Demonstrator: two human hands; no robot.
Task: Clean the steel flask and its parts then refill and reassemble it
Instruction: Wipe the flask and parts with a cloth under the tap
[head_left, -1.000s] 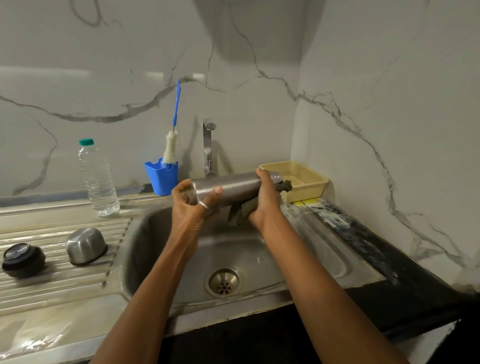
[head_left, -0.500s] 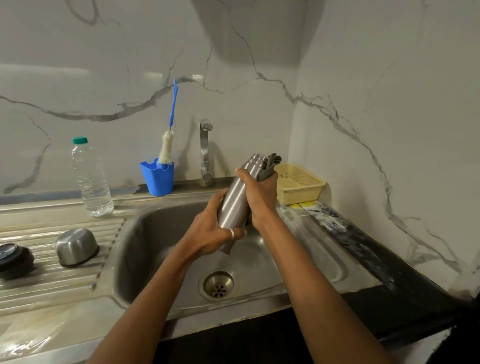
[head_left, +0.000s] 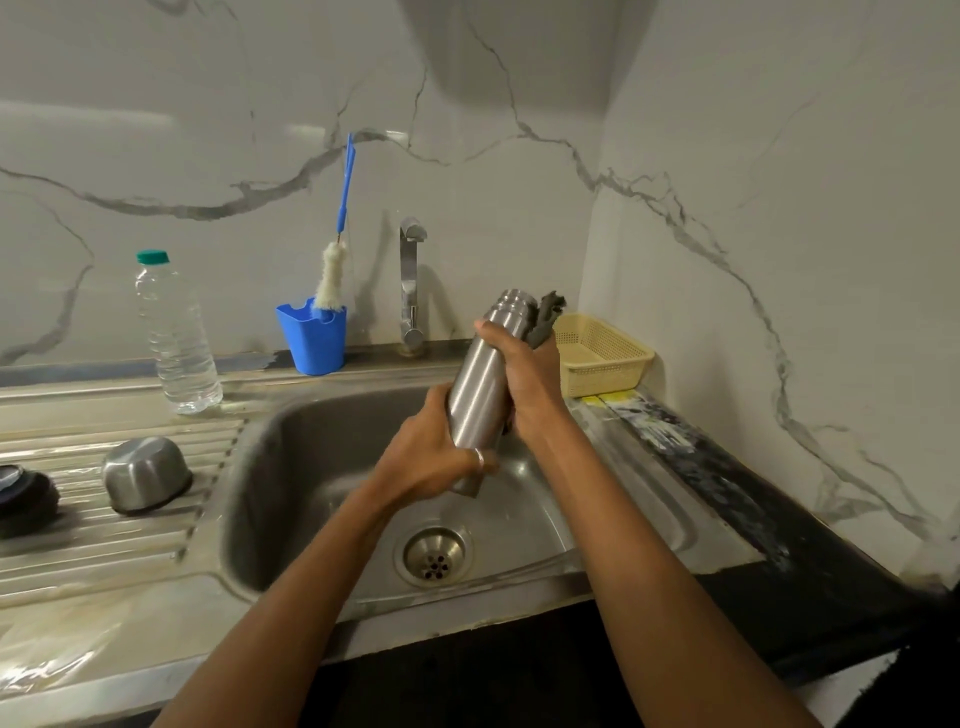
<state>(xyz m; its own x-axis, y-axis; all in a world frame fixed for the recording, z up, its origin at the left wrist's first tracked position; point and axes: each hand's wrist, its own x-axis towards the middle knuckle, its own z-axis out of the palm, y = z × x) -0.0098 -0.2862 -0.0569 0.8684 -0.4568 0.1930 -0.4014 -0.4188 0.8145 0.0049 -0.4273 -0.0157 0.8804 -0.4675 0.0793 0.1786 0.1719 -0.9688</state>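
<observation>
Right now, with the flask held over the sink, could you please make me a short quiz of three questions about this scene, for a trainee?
1. True or false: the steel cup lies upside down on the drainboard.
2. Against the flask, the right hand holds: A. a spoon B. a dark scrub pad C. nothing.
3. Fill the blank: the bottle brush stands in the ___ holder.
Key: 1 true; 2 B; 3 blue.
</observation>
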